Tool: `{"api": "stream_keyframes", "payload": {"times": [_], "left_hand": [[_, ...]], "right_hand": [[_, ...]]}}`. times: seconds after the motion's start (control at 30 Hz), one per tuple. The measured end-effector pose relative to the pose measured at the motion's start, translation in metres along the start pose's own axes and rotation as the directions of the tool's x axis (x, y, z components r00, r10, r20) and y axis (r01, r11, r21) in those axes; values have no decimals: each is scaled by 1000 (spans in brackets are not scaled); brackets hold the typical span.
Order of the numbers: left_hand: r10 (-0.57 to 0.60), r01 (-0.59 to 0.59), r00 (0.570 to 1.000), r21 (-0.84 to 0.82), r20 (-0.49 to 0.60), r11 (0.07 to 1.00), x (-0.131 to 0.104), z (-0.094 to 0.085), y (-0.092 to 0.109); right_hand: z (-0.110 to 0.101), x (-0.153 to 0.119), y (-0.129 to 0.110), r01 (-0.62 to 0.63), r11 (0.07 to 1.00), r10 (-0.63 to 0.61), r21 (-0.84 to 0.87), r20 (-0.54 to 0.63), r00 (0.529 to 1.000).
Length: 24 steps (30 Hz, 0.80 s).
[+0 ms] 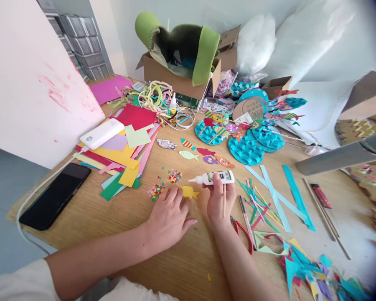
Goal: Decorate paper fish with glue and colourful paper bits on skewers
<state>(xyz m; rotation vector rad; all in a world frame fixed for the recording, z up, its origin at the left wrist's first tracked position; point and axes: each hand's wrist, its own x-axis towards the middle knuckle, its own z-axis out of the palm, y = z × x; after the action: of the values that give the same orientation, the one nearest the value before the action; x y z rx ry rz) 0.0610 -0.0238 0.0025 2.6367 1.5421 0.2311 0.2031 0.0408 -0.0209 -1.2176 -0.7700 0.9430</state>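
My right hand (218, 200) is wrapped round a white glue bottle (227, 177), tilted on its side with the nozzle pointing left. A thin wooden stick (224, 205) is also held in that hand, under the thumb. Just below and left of the nozzle lies a yellow paper fish (189, 192). My left hand (171, 213) lies palm down on the table, its fingers stretched out over the near left end of the fish and the thumb apart. Beyond its fingertips are small piles of coloured paper dots (156, 191) and confetti bits (174, 176).
Several finished paper fish (189, 155) lie farther back. Coloured paper sheets (138, 119), a power bank (102, 133) and a phone (55, 196) are at left. Red-handled scissors (242, 234), a pen (247, 221), paper strips (260, 205) and scraps (303, 263) lie right. Blue egg-tray discs (246, 150) stand behind.
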Motion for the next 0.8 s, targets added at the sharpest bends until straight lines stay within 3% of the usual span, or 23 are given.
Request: {"api": "stream_keyframes", "payload": {"times": [0.1, 0.3, 0.6, 0.8], "left_hand": [[13, -14, 999, -27, -31, 1000, 7, 4, -1], [8, -16, 995, -73, -103, 997, 11, 18, -5], [1, -10, 998, -131, -67, 991, 6, 17, -12], [5, -14, 998, -143, -60, 990, 7, 17, -14]], "right_hand": [[-5, -2, 8, 65, 995, -66, -71, -14, 998], [-12, -4, 8, 219, 942, -202, -255, 90, 975], [-15, -1, 6, 326, 850, -295, -414, 139, 945], [-16, -3, 7, 305, 843, -269, -444, 143, 952]]}}
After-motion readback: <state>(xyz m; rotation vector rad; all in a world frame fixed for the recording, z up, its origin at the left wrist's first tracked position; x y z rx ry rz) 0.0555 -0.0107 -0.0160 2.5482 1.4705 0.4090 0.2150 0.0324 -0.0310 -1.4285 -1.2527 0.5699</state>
